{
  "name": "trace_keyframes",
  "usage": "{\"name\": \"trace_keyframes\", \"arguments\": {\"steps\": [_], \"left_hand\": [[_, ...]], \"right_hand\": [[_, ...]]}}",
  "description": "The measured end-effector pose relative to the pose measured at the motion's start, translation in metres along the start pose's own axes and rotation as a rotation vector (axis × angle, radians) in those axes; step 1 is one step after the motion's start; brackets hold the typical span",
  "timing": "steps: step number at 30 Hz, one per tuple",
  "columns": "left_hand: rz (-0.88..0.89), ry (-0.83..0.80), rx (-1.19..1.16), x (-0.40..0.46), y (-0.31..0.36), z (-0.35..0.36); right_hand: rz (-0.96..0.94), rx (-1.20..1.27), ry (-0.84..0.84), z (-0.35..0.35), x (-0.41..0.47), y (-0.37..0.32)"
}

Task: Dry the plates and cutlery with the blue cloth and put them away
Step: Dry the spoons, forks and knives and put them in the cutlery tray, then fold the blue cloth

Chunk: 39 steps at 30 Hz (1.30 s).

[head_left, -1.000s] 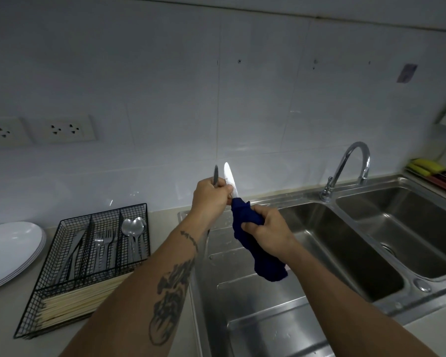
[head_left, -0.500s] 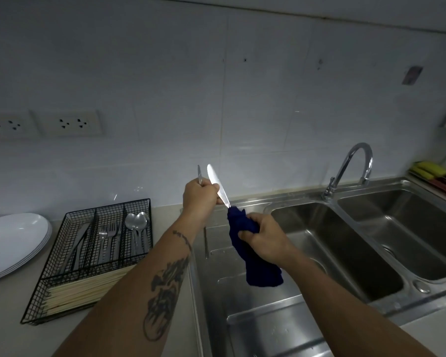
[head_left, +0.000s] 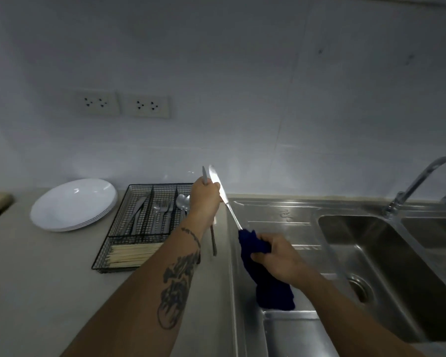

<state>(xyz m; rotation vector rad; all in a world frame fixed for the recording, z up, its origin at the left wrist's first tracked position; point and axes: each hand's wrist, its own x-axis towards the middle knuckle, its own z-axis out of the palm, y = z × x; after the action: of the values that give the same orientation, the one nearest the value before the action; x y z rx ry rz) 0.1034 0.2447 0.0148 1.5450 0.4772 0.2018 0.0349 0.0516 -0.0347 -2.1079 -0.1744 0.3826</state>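
The shiny steel table knife [head_left: 223,197] slants across the middle of the view, blade tip up and to the left against the pale wall, handle running down and to the right until its end disappears into the dark blue cloth [head_left: 263,276]. The left hand [head_left: 206,197] holds the knife at the base of its blade, fingers curled round it, and the same grip carries a second slim steel piece of cutlery [head_left: 212,235], whose end shows above the fist and whose long shaft hangs almost straight down below it; what kind of piece it is cannot be told. The right hand [head_left: 276,256] is closed on a bunch of the cloth wrapped round the knife's handle end, the rest of the cloth hanging loose over the steel draining board [head_left: 273,215].

The knife's long axis points from the right hand up toward the left, so the wipe runs along that line, and the handle seems to be the part being dried. Putting it away looks like work for the left hand, which is nearer the black wire cutlery tray [head_left: 142,228] just beside it on the pale counter [head_left: 36,266]. That tray already holds knives, forks, a spoon and pale chopsticks. Left of it sits a stack of white plates [head_left: 74,204]. Right of the draining board lie the steel sink basin [head_left: 386,269] and the curved tap [head_left: 422,181].
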Motion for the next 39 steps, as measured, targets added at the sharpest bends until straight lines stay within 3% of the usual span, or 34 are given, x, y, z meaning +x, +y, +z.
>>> {"name": "trace_keyframes", "arguments": {"steps": [8,11,16,29,35,39], "left_hand": [[-0.149,0.108,-0.128,0.035,0.01,-0.067],[-0.21,0.072,-0.274,0.051,0.025,-0.094],[-0.247,0.113,-0.276,0.082,0.032,-0.128],[-0.381,0.145,0.026,0.189,-0.009,-0.18],[-0.437,0.061,0.28,0.225,-0.043,-0.186],[-0.545,0.044,0.271,0.224,-0.073,-0.177]], "right_hand": [[0.011,0.117,0.057,-0.004,0.035,-0.029],[0.008,0.143,0.04,-0.003,0.052,-0.047],[0.013,0.207,-0.004,0.019,0.089,-0.067],[0.125,0.176,-0.117,0.058,0.178,-0.056],[0.222,0.215,-0.141,0.062,0.186,-0.039],[0.264,0.258,-0.135,0.061,0.188,-0.036]]}}
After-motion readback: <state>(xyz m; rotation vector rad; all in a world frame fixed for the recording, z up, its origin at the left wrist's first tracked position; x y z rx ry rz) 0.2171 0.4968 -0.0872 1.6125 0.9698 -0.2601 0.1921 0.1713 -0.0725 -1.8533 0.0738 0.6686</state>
